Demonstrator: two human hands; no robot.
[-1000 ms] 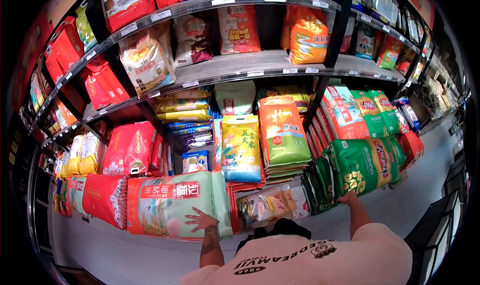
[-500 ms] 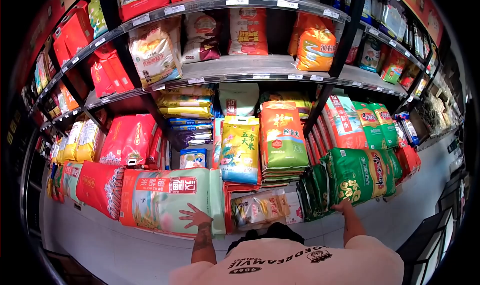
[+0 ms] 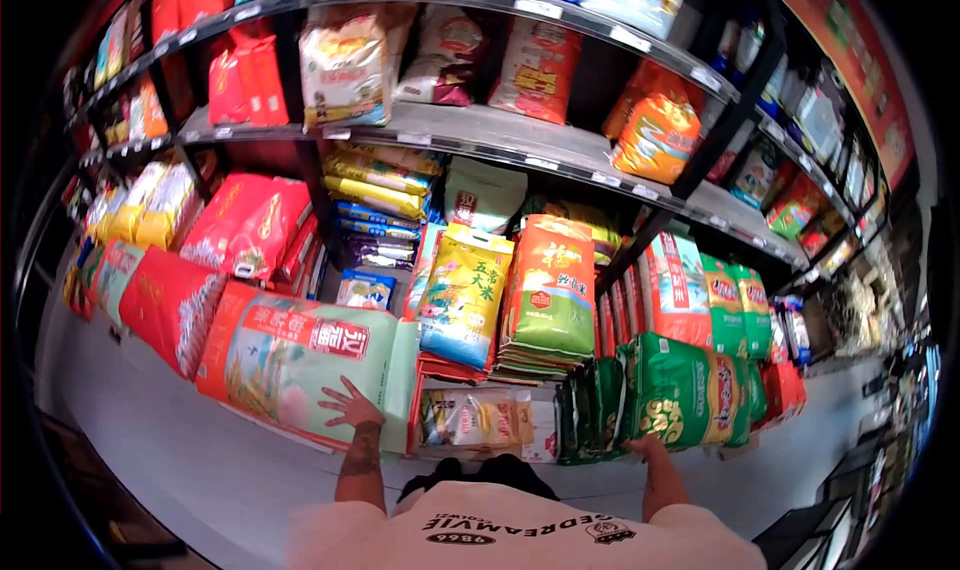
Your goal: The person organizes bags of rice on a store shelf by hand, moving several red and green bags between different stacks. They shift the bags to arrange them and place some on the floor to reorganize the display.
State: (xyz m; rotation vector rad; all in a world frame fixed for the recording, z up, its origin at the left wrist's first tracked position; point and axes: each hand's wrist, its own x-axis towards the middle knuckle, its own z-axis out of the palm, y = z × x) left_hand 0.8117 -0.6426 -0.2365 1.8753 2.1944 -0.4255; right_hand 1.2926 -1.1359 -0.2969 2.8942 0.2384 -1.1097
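Note:
My left hand (image 3: 352, 404) lies with its fingers spread on the lower right part of a large light green and orange rice bag (image 3: 300, 355). On the other side, my right hand (image 3: 645, 444) touches the lower left edge of a dark green bag (image 3: 690, 395); its fingers are small and partly hidden against the bag. Between the hands stand a yellow and blue bag (image 3: 462, 295) and an orange and green bag (image 3: 550, 290). Below them lies a clear-wrapped package (image 3: 472, 420).
Shelves (image 3: 500, 145) curve above with upright bags, among them an orange bag (image 3: 655, 125). Red bags (image 3: 250, 225) and a red bag lying flat (image 3: 175, 305) are at the left. Grey floor (image 3: 250, 480) shows in front of the bags.
The view has tilted and shifted, so the shelves slope down to the right. Both hands remain against the same bags.

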